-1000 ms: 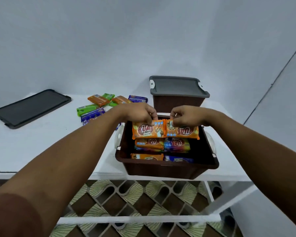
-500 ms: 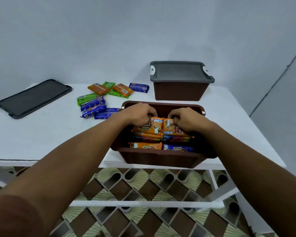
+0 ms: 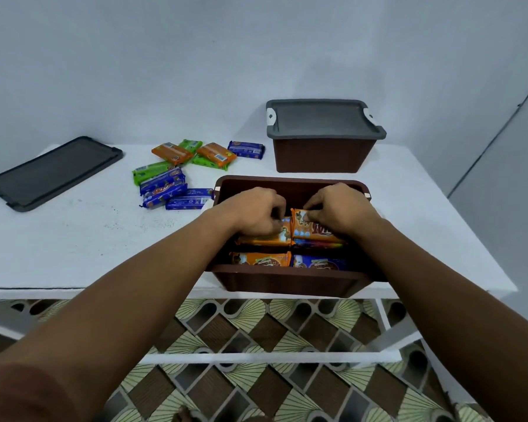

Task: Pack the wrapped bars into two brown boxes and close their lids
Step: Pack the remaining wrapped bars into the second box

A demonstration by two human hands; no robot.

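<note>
Left hand (image 3: pixel 256 213) fingers pinched on orange bar (image 3: pixel 272 236), right hand (image 3: pixel 337 208) fingers pinching second orange bar (image 3: pixel 314 228) just beside, both inside open brown box (image 3: pixel 287 283)

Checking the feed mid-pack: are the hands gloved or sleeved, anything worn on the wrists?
No gloves. The left hand and right hand are bare, with no rings, watch or bands visible. Both forearms are uncovered up to the frame edge, apart from a reddish-brown blur at the bottom-left corner that may be a sleeve.

Even, soft, bluish light; faint shadows. Wide-angle bending at edges. Slight blur on both hands (image 3: pixel 258 213), no glare.
</note>
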